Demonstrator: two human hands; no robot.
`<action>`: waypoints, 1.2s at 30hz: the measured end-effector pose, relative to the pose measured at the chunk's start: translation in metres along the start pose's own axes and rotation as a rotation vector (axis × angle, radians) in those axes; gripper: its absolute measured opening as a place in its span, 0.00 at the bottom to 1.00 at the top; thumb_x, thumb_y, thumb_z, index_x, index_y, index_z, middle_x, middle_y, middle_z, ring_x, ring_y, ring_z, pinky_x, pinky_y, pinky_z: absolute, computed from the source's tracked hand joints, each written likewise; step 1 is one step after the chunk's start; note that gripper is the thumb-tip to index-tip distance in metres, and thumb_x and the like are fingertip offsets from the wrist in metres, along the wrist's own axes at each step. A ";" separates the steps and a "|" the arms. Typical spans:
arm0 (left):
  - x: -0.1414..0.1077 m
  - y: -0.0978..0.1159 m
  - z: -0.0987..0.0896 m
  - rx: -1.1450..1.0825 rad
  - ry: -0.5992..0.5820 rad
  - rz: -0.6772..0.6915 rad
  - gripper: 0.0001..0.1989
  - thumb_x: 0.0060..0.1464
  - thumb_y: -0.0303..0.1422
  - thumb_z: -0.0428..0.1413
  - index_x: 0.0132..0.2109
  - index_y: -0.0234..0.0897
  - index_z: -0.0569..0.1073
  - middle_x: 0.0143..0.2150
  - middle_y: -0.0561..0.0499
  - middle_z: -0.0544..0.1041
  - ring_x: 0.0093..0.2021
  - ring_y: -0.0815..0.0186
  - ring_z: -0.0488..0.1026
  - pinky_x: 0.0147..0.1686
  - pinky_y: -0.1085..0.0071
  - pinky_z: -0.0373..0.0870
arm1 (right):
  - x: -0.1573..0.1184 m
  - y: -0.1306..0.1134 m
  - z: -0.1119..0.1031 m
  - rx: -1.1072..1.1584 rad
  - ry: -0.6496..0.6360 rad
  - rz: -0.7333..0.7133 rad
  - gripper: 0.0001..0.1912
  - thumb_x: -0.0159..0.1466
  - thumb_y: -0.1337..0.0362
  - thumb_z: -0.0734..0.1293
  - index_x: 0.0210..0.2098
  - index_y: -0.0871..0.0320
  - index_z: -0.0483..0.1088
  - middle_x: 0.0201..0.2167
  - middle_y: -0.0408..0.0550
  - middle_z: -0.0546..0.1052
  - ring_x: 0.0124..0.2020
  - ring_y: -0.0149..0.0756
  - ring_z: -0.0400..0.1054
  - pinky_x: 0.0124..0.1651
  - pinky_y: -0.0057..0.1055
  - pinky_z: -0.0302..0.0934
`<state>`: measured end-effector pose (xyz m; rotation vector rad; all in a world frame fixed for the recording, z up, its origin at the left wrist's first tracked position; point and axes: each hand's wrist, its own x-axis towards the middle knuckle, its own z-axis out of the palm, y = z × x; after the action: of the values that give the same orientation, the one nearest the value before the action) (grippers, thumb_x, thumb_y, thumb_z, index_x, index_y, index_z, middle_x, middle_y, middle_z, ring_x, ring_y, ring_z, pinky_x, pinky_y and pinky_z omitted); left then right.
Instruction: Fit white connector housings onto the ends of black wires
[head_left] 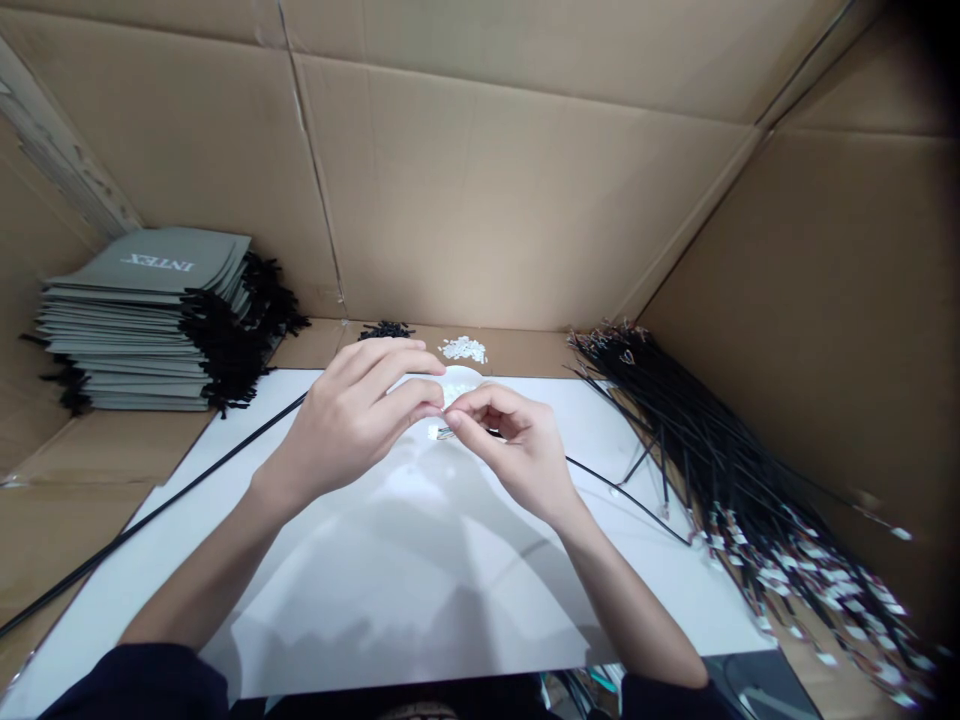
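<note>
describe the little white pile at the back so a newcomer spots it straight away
Find the large white work surface, then the cardboard strip along its far edge. Near the strip's middle lies a loose white heap of small pieces; the heap to its left is black.

Pinched piece [444, 412] — too small to tell | black cable [112, 545] — cut off left

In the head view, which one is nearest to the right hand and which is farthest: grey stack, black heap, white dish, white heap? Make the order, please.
From the right hand:
1. White dish, just beyond the fingers
2. White heap, behind the dish
3. Black heap, left of the white heap
4. Grey stack, far left
</note>
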<state>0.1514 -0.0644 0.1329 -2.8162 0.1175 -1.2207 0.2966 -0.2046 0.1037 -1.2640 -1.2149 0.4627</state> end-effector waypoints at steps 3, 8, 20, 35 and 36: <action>0.000 0.001 -0.001 0.017 -0.068 -0.006 0.04 0.65 0.26 0.54 0.39 0.34 0.72 0.47 0.46 0.78 0.56 0.54 0.72 0.54 0.60 0.65 | -0.001 0.000 0.001 -0.152 0.020 -0.102 0.04 0.68 0.66 0.68 0.36 0.56 0.73 0.33 0.43 0.75 0.34 0.31 0.68 0.37 0.29 0.62; 0.002 0.002 -0.005 -0.273 -0.187 -0.274 0.06 0.68 0.32 0.51 0.43 0.37 0.72 0.49 0.49 0.76 0.52 0.60 0.71 0.51 0.64 0.64 | -0.002 -0.001 0.003 -0.265 0.044 -0.187 0.06 0.69 0.69 0.65 0.35 0.56 0.70 0.31 0.42 0.72 0.33 0.31 0.65 0.36 0.29 0.61; 0.006 0.007 -0.001 -1.113 -0.319 -0.834 0.05 0.58 0.37 0.63 0.40 0.41 0.80 0.39 0.54 0.80 0.39 0.69 0.75 0.40 0.77 0.72 | -0.001 -0.010 -0.005 -0.363 0.085 -0.227 0.07 0.68 0.71 0.67 0.35 0.55 0.70 0.33 0.40 0.74 0.37 0.33 0.65 0.44 0.33 0.57; 0.005 0.008 0.014 -1.392 -0.293 -0.924 0.09 0.50 0.38 0.68 0.33 0.37 0.83 0.27 0.50 0.77 0.27 0.69 0.70 0.31 0.72 0.71 | -0.002 -0.027 -0.029 -0.141 -0.272 0.040 0.06 0.67 0.66 0.69 0.32 0.54 0.74 0.30 0.43 0.71 0.37 0.36 0.64 0.42 0.35 0.57; 0.006 0.008 0.013 -1.395 -0.303 -0.929 0.09 0.50 0.39 0.68 0.33 0.37 0.83 0.26 0.51 0.76 0.27 0.69 0.69 0.31 0.72 0.70 | -0.001 -0.026 -0.030 -0.124 -0.284 0.049 0.06 0.67 0.66 0.69 0.32 0.54 0.74 0.30 0.43 0.71 0.36 0.35 0.64 0.41 0.35 0.57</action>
<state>0.1648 -0.0726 0.1272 -4.5551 -0.7270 -0.8509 0.3137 -0.2277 0.1316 -1.3683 -1.4720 0.6263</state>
